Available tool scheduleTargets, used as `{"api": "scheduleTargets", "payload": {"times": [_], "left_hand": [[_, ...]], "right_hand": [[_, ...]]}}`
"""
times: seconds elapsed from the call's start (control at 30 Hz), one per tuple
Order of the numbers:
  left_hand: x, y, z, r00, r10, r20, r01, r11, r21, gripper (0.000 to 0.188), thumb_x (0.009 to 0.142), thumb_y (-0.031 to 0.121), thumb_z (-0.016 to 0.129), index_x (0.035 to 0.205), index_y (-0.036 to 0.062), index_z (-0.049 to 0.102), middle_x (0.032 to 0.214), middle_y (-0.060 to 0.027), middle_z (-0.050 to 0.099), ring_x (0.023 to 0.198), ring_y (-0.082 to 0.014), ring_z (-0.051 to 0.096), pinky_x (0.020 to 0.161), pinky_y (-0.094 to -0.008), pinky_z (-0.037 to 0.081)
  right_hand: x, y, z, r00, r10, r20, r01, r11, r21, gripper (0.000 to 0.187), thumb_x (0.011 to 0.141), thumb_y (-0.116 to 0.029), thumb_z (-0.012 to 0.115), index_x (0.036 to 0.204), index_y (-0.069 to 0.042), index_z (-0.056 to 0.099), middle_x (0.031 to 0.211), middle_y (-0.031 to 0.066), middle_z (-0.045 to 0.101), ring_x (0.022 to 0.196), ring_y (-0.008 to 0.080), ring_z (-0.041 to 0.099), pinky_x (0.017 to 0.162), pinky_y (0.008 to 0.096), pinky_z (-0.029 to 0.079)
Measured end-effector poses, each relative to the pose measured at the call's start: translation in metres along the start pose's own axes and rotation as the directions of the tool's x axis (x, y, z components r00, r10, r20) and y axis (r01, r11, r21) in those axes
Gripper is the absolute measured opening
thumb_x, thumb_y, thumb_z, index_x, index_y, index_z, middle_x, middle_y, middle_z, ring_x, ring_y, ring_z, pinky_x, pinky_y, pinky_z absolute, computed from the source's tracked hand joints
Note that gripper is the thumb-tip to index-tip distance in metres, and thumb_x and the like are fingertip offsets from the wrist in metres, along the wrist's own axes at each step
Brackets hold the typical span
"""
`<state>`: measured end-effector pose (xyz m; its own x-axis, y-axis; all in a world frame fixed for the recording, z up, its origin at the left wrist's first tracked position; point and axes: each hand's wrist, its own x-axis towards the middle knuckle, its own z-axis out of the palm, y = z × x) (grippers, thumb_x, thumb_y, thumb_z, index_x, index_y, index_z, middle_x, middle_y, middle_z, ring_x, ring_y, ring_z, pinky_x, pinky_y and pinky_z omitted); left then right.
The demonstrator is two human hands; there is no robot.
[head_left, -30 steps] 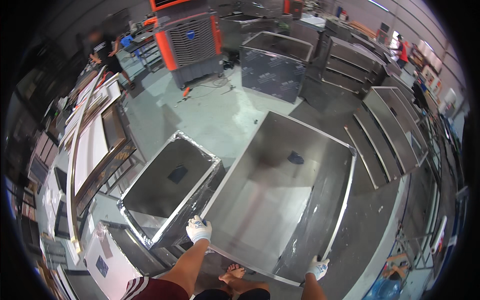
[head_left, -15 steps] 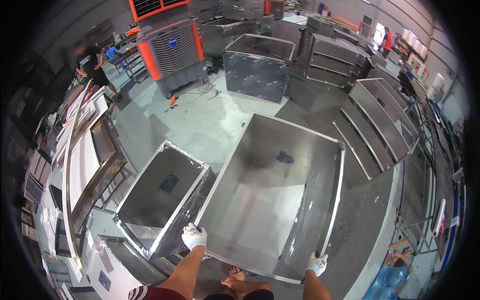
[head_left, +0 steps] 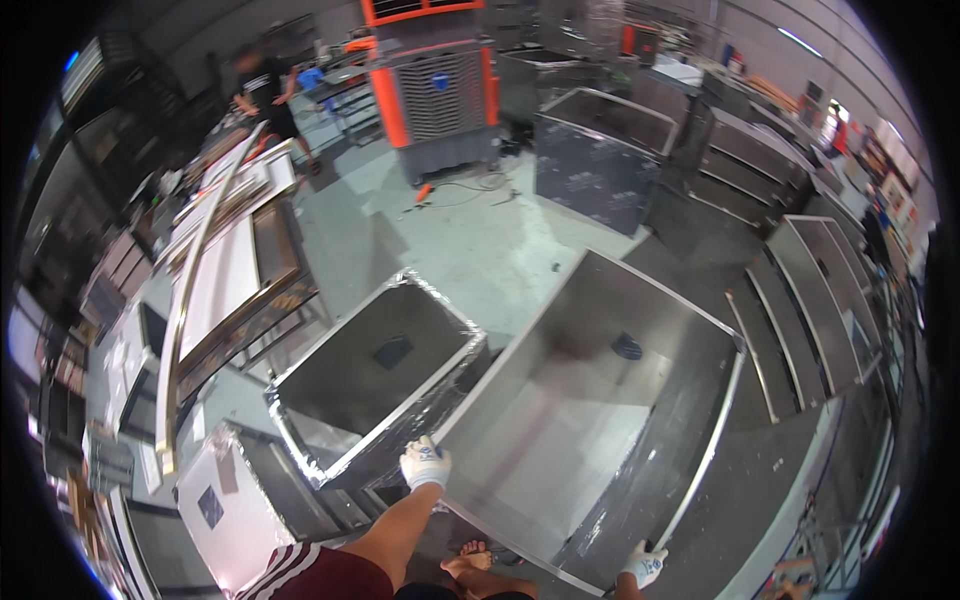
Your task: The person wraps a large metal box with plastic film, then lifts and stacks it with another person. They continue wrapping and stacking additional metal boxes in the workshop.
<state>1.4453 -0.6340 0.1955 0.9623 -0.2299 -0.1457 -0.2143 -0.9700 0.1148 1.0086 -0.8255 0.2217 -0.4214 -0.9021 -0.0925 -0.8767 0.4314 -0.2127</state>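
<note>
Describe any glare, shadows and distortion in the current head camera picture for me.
Head view: pale streaks of glare mark the right inner side of the large metal box; head view: a soft shadow falls on the pale greenish floor; head view: the long pale strip at left bows, and the picture's corners go black.

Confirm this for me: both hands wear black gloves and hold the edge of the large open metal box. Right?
The colour is wrong: the head view shows white gloves on the left hand and the right hand. Both do hold the edge of the large open metal box.
</note>
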Motion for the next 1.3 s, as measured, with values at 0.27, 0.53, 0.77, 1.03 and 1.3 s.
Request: {"api": "scheduleTargets", "payload": {"times": [0.27, 0.53, 0.77, 1.03, 1.3], "left_hand": [[-0.002, 0.0, -0.011, 0.998, 0.024, 0.058, -0.025, 1.0, 0.015, 0.044, 0.088, 0.041, 0.065, 0.115, 0.0067, 0.062, 0.114, -0.0151, 0.069, 0.118, -0.0313, 0.062, 0.097, -0.0466, 0.047], [-0.001, 0.002, -0.014, 0.997, 0.008, 0.083, -0.007, 1.0, -0.016, 0.04, 0.087, 0.041, 0.066, 0.111, 0.0091, 0.064, 0.111, -0.0147, 0.071, 0.115, -0.031, 0.064, 0.095, -0.0463, 0.048], [-0.002, 0.0, -0.012, 0.999, 0.03, 0.042, -0.028, 0.999, -0.03, 0.039, 0.086, 0.039, 0.066, 0.107, 0.0066, 0.064, 0.109, -0.0176, 0.071, 0.116, -0.0333, 0.063, 0.093, -0.0471, 0.048], [-0.002, 0.001, -0.014, 0.999, 0.019, 0.043, -0.017, 0.999, -0.032, 0.04, 0.085, 0.04, 0.067, 0.107, 0.0064, 0.063, 0.11, -0.0172, 0.071, 0.114, -0.0331, 0.064, 0.093, -0.0467, 0.048], [-0.002, 0.002, -0.016, 0.997, 0.017, 0.079, -0.017, 1.0, 0.003, 0.04, 0.088, 0.041, 0.066, 0.111, 0.0089, 0.063, 0.11, -0.0142, 0.071, 0.113, -0.0302, 0.065, 0.092, -0.0457, 0.048]], "right_hand": [[0.008, 0.014, 0.02, 0.997, -0.069, -0.033, 0.067, 0.996, -0.061, 0.058, 0.084, -0.059, 0.072, 0.108, -0.007, 0.065, 0.089, 0.0194, 0.074, 0.08, 0.0405, 0.072, 0.074, 0.052, 0.059], [0.016, 0.026, 0.036, 0.993, -0.115, -0.003, 0.115, 0.992, -0.047, 0.056, 0.084, -0.057, 0.072, 0.108, -0.007, 0.065, 0.09, 0.0198, 0.074, 0.081, 0.0406, 0.072, 0.074, 0.0518, 0.059], [0.017, 0.028, 0.039, 0.991, -0.132, 0.026, 0.133, 0.99, -0.041, 0.055, 0.084, -0.055, 0.073, 0.109, -0.006, 0.064, 0.09, 0.0203, 0.074, 0.082, 0.0407, 0.073, 0.075, 0.0516, 0.058], [0.016, 0.026, 0.036, 0.992, -0.124, 0.039, 0.125, 0.992, -0.03, 0.053, 0.085, -0.052, 0.073, 0.109, -0.006, 0.064, 0.091, 0.0207, 0.074, 0.083, 0.0408, 0.073, 0.075, 0.0514, 0.058], [0.013, 0.022, 0.033, 0.992, -0.116, 0.044, 0.117, 0.993, -0.012, 0.052, 0.085, -0.049, 0.073, 0.11, -0.005, 0.064, 0.092, 0.0212, 0.074, 0.084, 0.0409, 0.073, 0.076, 0.0513, 0.058]]}}
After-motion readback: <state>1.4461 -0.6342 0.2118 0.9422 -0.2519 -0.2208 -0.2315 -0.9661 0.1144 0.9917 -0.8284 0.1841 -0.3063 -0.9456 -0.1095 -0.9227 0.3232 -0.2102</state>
